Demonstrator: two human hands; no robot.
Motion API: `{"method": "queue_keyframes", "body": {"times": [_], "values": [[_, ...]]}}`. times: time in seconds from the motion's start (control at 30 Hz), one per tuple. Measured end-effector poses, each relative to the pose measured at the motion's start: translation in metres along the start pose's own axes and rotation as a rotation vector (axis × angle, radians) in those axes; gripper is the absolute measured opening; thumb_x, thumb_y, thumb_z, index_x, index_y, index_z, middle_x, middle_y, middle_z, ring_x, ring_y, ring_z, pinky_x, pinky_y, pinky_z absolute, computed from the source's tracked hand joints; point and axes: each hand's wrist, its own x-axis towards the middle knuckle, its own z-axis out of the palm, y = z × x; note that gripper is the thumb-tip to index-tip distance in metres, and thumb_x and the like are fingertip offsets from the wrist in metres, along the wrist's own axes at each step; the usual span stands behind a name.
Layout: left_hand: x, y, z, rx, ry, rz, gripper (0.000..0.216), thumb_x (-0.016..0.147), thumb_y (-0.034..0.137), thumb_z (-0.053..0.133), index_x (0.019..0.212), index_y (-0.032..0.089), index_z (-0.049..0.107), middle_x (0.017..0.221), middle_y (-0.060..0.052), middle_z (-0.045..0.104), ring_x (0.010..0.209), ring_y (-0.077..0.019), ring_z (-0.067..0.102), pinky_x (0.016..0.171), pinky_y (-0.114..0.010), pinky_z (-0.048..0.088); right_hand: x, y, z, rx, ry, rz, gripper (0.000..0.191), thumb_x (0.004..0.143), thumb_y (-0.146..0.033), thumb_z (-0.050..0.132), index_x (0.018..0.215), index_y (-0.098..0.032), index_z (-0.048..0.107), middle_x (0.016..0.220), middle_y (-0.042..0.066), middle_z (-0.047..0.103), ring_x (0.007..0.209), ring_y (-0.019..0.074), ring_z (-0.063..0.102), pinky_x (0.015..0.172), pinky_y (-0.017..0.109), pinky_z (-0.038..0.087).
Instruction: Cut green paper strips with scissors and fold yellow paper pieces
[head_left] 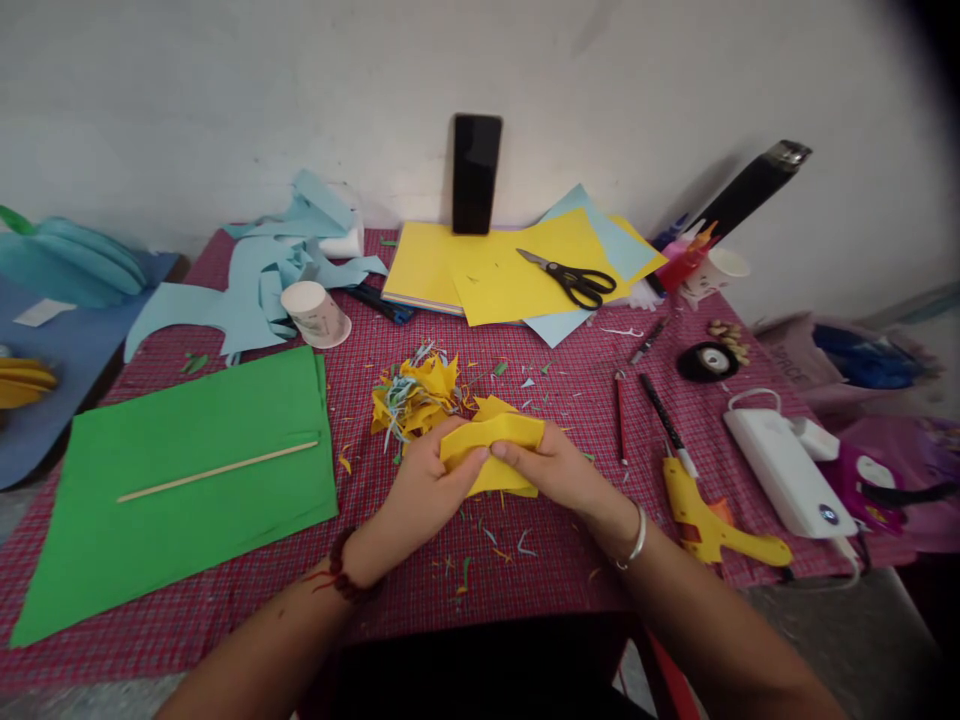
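Between my two hands is a small piece of folded yellow paper, held above the checked cloth. My left hand grips its left side, thumb pressed on the near face. On the right side my right hand pinches it in the same way, and the two thumb tips nearly meet in the middle. The fingers behind the paper are hidden. Just beyond my left hand lies a heap of yellow and pale blue paper scraps. Tiny paper clippings are scattered around.
Green sheets with a wooden stick lie left. Behind are blue paper offcuts, a paper cup, yellow sheets, black scissors and a phone. A yellow glue gun and white power bank lie right.
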Motion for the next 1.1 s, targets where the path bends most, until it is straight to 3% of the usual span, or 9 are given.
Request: {"method": "queue_keyframes", "body": {"times": [0.23, 0.4, 0.5, 0.67, 0.87, 0.97, 1.1], "values": [[-0.002, 0.001, 0.002, -0.057, 0.041, -0.02, 0.008, 0.077, 0.019, 0.06, 0.085, 0.018, 0.062, 0.072, 0.001, 0.062, 0.062, -0.0122, 0.055, 0.059, -0.024, 0.045, 0.001, 0.002, 0.001, -0.012, 0.02, -0.04, 0.024, 0.083, -0.039, 0.067, 0.09, -0.017, 0.064, 0.08, 0.0, 0.063, 0.068, 0.0101, 0.058, 0.063, 0.022, 0.049], [0.001, 0.005, -0.005, -0.497, 0.053, -0.157, 0.018, 0.078, 0.03, 0.066, 0.091, 0.018, 0.062, 0.075, 0.001, 0.065, 0.06, -0.0109, 0.058, 0.059, -0.024, 0.049, 0.0, 0.001, 0.001, 0.053, 0.11, -0.005, 0.032, 0.079, -0.041, 0.072, 0.098, -0.017, 0.065, 0.08, 0.001, 0.066, 0.064, 0.0102, 0.059, 0.059, 0.022, 0.05], [0.004, 0.006, -0.01, -0.635, 0.141, -0.201, 0.02, 0.074, 0.031, 0.072, 0.084, 0.019, 0.06, 0.066, 0.004, 0.06, 0.051, -0.007, 0.052, 0.048, -0.018, 0.043, 0.0, -0.001, 0.002, 0.105, 0.169, 0.018, 0.039, 0.076, -0.042, 0.073, 0.105, -0.017, 0.066, 0.088, 0.004, 0.07, 0.072, 0.0139, 0.065, 0.067, 0.027, 0.055], [0.006, 0.01, -0.013, -0.66, 0.155, -0.252, 0.022, 0.069, 0.029, 0.075, 0.078, 0.019, 0.058, 0.062, 0.006, 0.056, 0.045, -0.0053, 0.047, 0.039, -0.015, 0.036, 0.001, -0.002, 0.0, 0.169, 0.194, 0.039, 0.036, 0.074, -0.042, 0.075, 0.1, -0.017, 0.068, 0.086, 0.006, 0.073, 0.071, 0.0153, 0.067, 0.065, 0.028, 0.058], [0.007, 0.012, -0.014, -0.663, 0.164, -0.203, 0.019, 0.073, 0.032, 0.07, 0.084, 0.02, 0.061, 0.066, 0.004, 0.06, 0.049, -0.0068, 0.05, 0.043, -0.017, 0.041, -0.001, -0.003, -0.003, 0.221, 0.147, 0.069, 0.034, 0.075, -0.042, 0.075, 0.098, -0.018, 0.07, 0.082, 0.004, 0.073, 0.067, 0.0136, 0.066, 0.061, 0.026, 0.057], [0.006, 0.006, -0.014, -0.601, 0.075, -0.168, 0.025, 0.073, 0.035, 0.071, 0.091, 0.019, 0.063, 0.07, 0.001, 0.062, 0.051, -0.0081, 0.051, 0.04, -0.017, 0.039, -0.002, -0.005, -0.003, 0.18, 0.123, 0.059, 0.034, 0.077, -0.043, 0.073, 0.099, -0.017, 0.07, 0.081, 0.004, 0.071, 0.067, 0.013, 0.065, 0.06, 0.025, 0.057], [0.005, -0.005, -0.012, -0.484, -0.034, -0.202, 0.021, 0.072, 0.027, 0.073, 0.089, 0.017, 0.064, 0.067, 0.003, 0.059, 0.046, -0.0052, 0.044, 0.038, -0.016, 0.037, -0.002, -0.007, -0.004, 0.149, 0.107, 0.028, 0.033, 0.077, -0.04, 0.074, 0.098, -0.016, 0.068, 0.081, 0.002, 0.069, 0.062, 0.0091, 0.061, 0.055, 0.019, 0.052]]}}
